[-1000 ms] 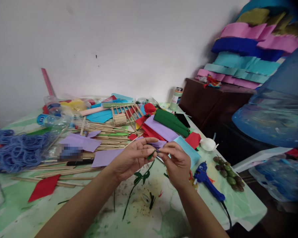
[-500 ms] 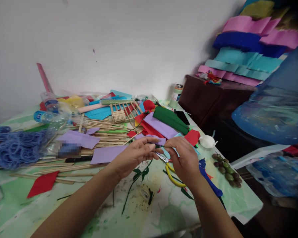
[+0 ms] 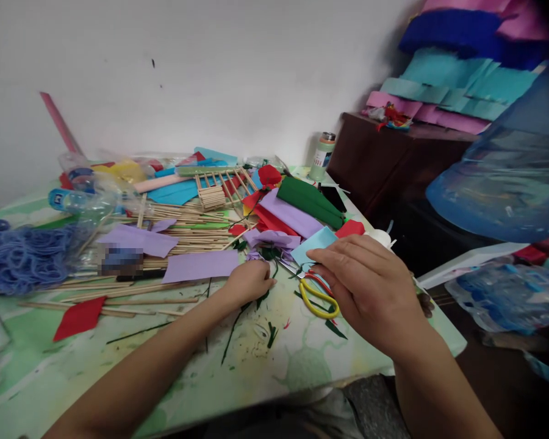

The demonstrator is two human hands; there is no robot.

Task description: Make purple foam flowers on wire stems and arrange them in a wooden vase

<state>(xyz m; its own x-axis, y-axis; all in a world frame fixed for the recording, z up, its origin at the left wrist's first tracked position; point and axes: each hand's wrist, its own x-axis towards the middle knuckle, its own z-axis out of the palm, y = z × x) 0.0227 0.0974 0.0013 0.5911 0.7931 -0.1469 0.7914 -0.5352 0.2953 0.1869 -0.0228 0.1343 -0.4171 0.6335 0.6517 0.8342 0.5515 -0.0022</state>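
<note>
A big, plain, grey-white wall (image 3: 238, 73) fills the back of the room; it has a small dark mark (image 3: 153, 63) on it, and a tinier one (image 3: 161, 86) just below. In front is a table (image 3: 361, 353) with a green and white top, its far side close to the wall; near its right side is a dark brown cupboard (image 3: 366, 158) with a flat top. The floor (image 3: 471, 360) on the right looks very dark; the light is soft and grey, with a dim shadow beside the cupboard.
</note>
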